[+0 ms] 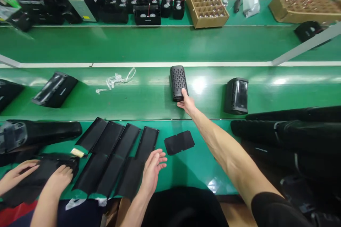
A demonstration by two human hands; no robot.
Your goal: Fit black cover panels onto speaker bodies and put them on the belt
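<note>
My right hand (188, 103) reaches out over the green conveyor belt (149, 95) and grips the near end of a black perforated cylindrical speaker (178, 79) that lies lengthwise on the belt. My left hand (153, 166) is open with fingers spread, palm inward. It hovers at the right edge of a row of several flat black panels (114, 149) laid side by side on the near table. A small black mesh sheet (179, 142) lies between my two arms.
A black housing (236, 95) stands to the right of the speaker, another (54, 89) far left. White wire scrap (115, 79) lies on the belt. Long black parts (287, 131) are stacked at right. A co-worker's hands (57, 177) press black material at bottom left. A cardboard tray (206, 7) sits beyond.
</note>
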